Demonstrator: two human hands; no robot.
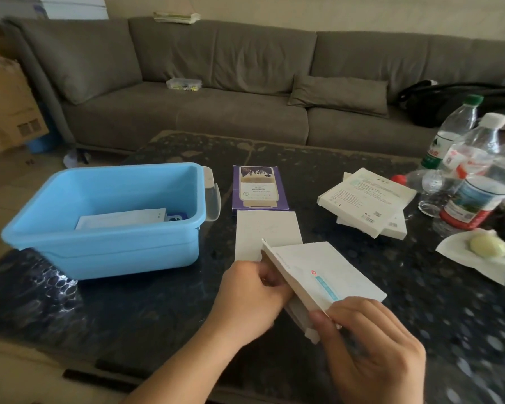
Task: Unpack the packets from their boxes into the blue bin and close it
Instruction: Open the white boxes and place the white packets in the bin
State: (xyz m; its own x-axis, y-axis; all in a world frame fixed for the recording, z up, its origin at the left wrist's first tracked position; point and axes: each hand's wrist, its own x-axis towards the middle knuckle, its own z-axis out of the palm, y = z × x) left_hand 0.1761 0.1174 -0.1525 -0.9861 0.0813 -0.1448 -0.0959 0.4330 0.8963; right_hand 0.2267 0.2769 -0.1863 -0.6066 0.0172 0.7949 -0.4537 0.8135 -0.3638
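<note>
A grey sofa [245, 83] stands behind the dark table [129, 301]. Plastic bottles [475, 170] cluster at the table's right edge, near a napkin [461, 252].

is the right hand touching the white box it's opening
Touching: the head view shows the right hand pinching the near end of the white box.

A home living room: grey sofa [216, 91] behind a dark coffee table [158, 301].
</note>
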